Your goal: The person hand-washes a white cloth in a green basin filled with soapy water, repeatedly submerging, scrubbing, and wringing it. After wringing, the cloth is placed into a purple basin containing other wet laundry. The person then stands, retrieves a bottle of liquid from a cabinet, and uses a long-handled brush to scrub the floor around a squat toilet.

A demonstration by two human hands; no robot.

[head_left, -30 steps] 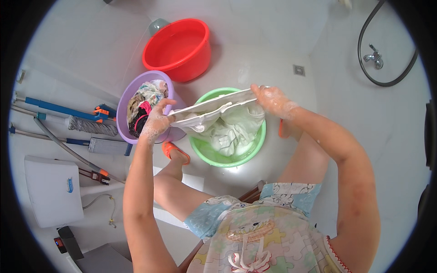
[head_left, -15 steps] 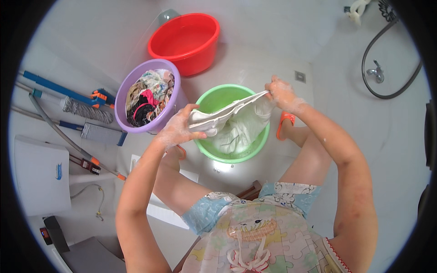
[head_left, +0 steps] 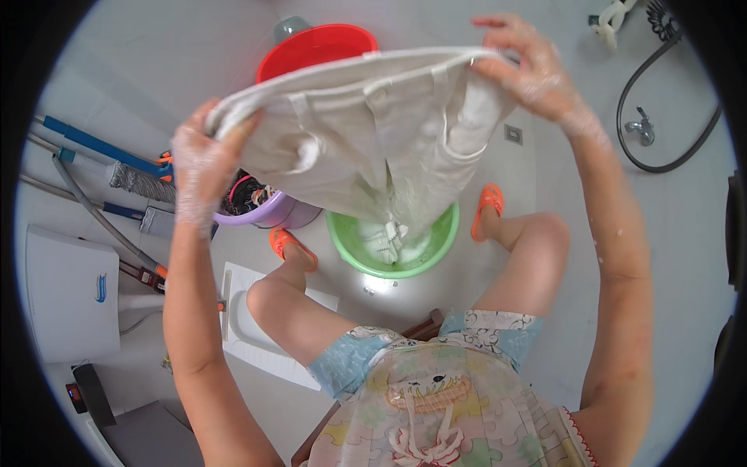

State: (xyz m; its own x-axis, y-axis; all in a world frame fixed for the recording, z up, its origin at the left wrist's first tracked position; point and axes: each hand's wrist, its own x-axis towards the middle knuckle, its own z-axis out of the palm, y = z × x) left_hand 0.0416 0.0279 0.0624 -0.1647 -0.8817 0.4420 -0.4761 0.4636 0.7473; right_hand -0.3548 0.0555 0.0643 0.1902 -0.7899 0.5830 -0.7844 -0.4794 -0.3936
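A pair of wet off-white trousers (head_left: 350, 124) is spread wide by its waistband between my two hands. My left hand (head_left: 201, 159) grips the waistband's left end, thumb toward the middle. At the other end my right hand (head_left: 537, 74) pinches the waistband between thumb and fingers, its outer fingers lifted. Suds coat both hands and wrists. Lower down, the legs of the trousers hang into a light green basin (head_left: 445, 241) on the floor between my feet, which holds foamy water. The trousers partly cover the basin's far side.
Behind the trousers stand a red basin (head_left: 311, 50) and a purple bucket (head_left: 272, 212) of mixed clothes, both partly hidden. Several mops (head_left: 109, 148) lean at the left, above a white tank (head_left: 70, 296). A squat toilet (head_left: 272, 358) lies by my left leg. A tap (head_left: 642, 126) and hose are at right.
Both hands have risen and moved apart, lifting the trousers out of the basin and stretching the waistband open. The trousers now block much of the purple bucket and red basin.
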